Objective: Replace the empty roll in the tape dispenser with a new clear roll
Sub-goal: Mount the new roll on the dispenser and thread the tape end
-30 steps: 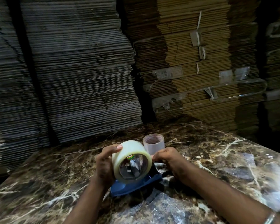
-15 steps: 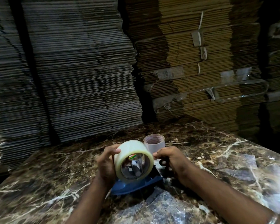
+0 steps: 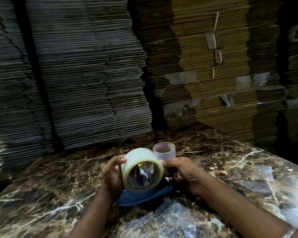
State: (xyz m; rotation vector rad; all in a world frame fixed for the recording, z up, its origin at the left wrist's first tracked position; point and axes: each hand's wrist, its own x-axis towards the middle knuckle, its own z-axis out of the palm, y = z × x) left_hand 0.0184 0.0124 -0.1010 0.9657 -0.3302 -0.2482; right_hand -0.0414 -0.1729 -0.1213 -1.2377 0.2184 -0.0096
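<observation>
Over the marble table (image 3: 230,162), the new clear tape roll (image 3: 141,169) sits on the blue tape dispenser (image 3: 144,196). Left hand (image 3: 112,176) curls round the roll's outer band; right hand (image 3: 184,174) grips the dispenser's far side. Rigid, light and probably slick, the roll is best held across its rim. An empty core (image 3: 164,151) stands just behind.
</observation>
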